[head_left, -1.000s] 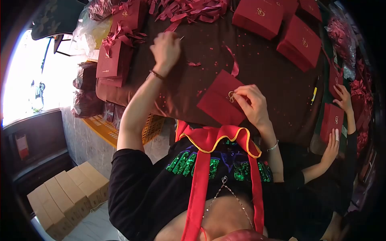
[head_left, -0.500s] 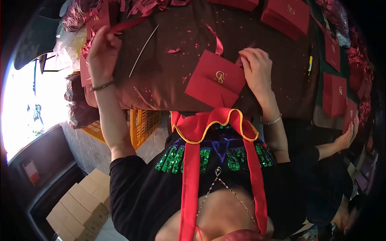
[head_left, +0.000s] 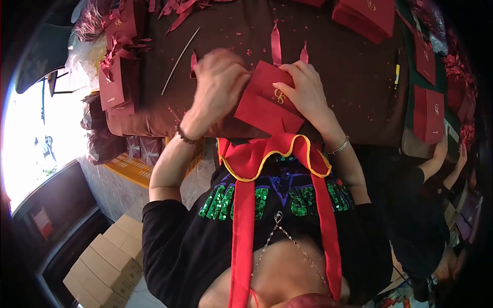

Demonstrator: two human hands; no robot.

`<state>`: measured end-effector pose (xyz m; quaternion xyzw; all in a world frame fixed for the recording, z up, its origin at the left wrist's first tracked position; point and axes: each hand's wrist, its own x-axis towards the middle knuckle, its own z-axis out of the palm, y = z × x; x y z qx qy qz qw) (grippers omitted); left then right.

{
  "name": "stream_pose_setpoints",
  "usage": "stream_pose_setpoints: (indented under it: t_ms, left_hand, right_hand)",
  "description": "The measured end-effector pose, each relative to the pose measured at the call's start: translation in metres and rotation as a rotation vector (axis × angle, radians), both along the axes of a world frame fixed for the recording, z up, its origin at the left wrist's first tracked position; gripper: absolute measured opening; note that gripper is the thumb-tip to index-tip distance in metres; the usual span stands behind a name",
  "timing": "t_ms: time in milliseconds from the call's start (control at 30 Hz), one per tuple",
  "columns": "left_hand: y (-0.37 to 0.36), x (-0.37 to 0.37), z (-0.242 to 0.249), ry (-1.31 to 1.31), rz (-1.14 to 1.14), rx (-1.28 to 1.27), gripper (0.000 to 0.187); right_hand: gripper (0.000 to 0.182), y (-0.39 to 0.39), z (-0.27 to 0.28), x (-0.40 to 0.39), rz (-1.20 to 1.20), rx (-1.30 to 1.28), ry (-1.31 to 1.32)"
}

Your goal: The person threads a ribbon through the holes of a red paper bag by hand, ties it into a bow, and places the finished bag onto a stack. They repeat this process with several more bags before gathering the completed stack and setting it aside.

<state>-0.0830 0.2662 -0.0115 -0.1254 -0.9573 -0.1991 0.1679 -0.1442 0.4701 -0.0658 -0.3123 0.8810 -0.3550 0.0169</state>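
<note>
A dark red paper gift bag (head_left: 264, 110) with a gold monogram lies flat and slightly turned at the table's front edge. My right hand (head_left: 305, 92) grips its upper right part, thumb on the front and fingers curled at the top edge. Two ribbon ends, a longer ribbon (head_left: 276, 43) and a shorter one beside my right fingers, stick out beyond the bag. My left hand (head_left: 218, 82) is curled at the bag's upper left corner, its fingers partly blurred. A short red ribbon (head_left: 193, 64) shows at its outer side and runs behind the hand.
A thin pale rod (head_left: 179, 61) lies to the left, a yellow pen (head_left: 397, 74) to the right. Ribboned red bags (head_left: 115, 84) line the left edge; stacked bags (head_left: 364, 20) stand at the back right. Another person's arm (head_left: 436, 159) reaches in at right. Cardboard boxes (head_left: 102, 262) sit below left.
My left hand has come from the far left pile to the bag's left side. My right hand has shifted left and up onto the bag. The ribbon ends now point away from me.
</note>
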Motion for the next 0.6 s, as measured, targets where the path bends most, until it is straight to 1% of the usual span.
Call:
stream_pose_setpoints:
  t_ms: [33,100,133,200,333,400,600]
  left_hand:
    - [0.004,0.0,-0.012,-0.171,-0.032,0.163,0.009]
    - [0.018,0.006,-0.023,-0.282,0.08,0.231,0.011]
    - [0.02,0.006,-0.029,-0.282,0.082,0.232,0.011]
    - [0.023,0.005,-0.036,-0.213,0.035,0.309,0.013]
    - [0.03,0.006,-0.028,-0.187,0.071,0.245,0.013]
    - [0.031,0.006,-0.027,-0.187,0.121,0.131,0.012]
    - [0.038,0.005,-0.029,-0.234,0.142,0.02,0.012]
  right_hand:
    - [0.036,0.001,0.001,0.001,0.0,0.005,-0.003]
    - [0.035,0.0,0.005,0.001,-0.002,-0.006,-0.021]
    - [0.035,-0.001,0.007,0.0,0.0,-0.005,-0.022]
    - [0.035,-0.001,0.01,0.0,-0.032,0.003,-0.263]
    - [0.038,0.0,0.01,0.0,-0.022,-0.045,-0.362]
    - [0.039,0.0,0.014,0.0,-0.018,-0.052,-0.462]
    - [0.039,0.002,0.013,0.004,0.008,-0.048,-0.376]
